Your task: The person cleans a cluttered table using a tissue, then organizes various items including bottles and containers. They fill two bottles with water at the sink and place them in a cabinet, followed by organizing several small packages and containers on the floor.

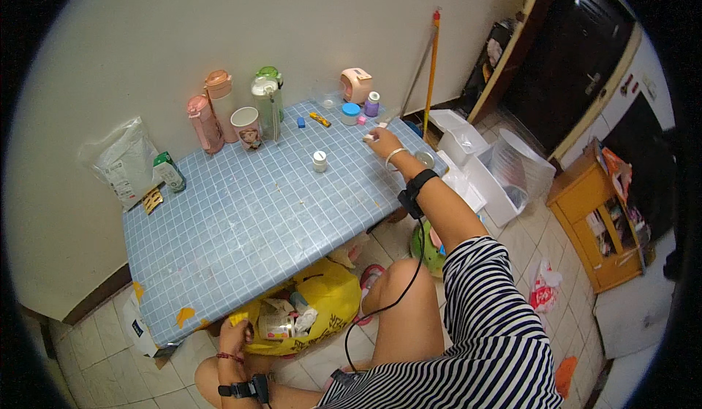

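Observation:
My right hand point(385, 141) is at the right end of the checked table, its fingers closed on a small whitish item point(371, 136) that I cannot name. Just beyond it are a pink cube point(361, 120), a blue-lidded jar point(351, 114) and a purple bottle with a white cap point(372, 104). A small white bottle point(320, 162) stands upright to its left. Below the table's near edge, my left hand point(237, 336) grips the rim of a yellow plastic bag point(334, 299), which holds a clear container point(274, 324) and crumpled waste.
Along the wall stand two pink jugs point(206, 126), a patterned cup point(247, 129), clear pitchers point(267, 107) and a green carton point(170, 172). A round metal tin point(424, 160) lies near my right wrist. White foam boxes point(493, 189) stand on the floor beyond the table's right end.

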The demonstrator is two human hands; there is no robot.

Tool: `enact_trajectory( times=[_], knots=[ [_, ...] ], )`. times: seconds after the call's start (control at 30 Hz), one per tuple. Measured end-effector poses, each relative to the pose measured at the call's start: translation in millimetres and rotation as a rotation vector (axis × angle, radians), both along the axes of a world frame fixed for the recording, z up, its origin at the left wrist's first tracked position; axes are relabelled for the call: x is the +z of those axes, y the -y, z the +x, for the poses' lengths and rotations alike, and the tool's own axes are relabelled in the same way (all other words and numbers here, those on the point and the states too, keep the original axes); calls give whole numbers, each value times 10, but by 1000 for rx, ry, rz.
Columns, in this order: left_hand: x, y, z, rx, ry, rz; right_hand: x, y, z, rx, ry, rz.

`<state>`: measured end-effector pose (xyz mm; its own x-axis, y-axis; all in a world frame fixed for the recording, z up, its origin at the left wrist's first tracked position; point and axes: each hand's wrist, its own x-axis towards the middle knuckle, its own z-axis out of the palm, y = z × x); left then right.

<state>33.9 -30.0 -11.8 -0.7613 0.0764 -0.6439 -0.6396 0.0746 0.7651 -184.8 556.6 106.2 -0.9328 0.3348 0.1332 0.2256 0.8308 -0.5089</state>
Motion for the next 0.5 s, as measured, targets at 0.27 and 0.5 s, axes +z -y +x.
enact_trajectory(
  times=[0.27, 0.5],
  knots=[
    [-30, -369, -209, -454, 54, -4, -321, -308, -1199, 36, -208, 41],
    [290, -622, -458, -496, 210, -42, -301, 250, -1320, 40, -99, 57]
  ],
)
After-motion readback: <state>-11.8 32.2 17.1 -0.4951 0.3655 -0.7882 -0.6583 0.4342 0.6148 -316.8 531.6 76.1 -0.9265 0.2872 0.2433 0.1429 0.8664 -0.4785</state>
